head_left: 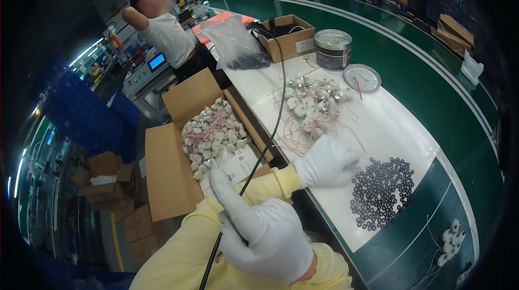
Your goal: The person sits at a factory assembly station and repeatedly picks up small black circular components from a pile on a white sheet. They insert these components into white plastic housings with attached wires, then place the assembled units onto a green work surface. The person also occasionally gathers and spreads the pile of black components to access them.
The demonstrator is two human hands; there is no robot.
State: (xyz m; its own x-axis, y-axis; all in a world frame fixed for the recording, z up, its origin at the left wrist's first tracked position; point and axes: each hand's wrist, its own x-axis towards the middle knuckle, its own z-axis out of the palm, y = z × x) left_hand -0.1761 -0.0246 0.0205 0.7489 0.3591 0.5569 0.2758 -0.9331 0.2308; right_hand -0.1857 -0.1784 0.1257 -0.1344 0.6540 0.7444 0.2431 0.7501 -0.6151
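Observation:
My left hand (327, 163), in a white glove, reaches across the white tabletop with its fingers curled together. Its fingertips are beside a spread of small black rings (383, 192); whatever they hold is hidden. Close to my body is my gloved right hand (267, 238), one finger stretched upward and the thumb apart from it. Nothing shows between these two; the other fingers are hidden. A black cable (280, 106) runs down past this hand, partly covered by it. Beyond my left hand lies a pile of round white parts with pink wires (311, 100).
An open cardboard box (173, 173) on the left holds more wired white parts. Farther back stand a metal tin (332, 49), its round lid (362, 78), a plastic bag (230, 41) and a small carton (292, 35). Several white parts (451, 241) lie at right. A co-worker (167, 35) stands behind.

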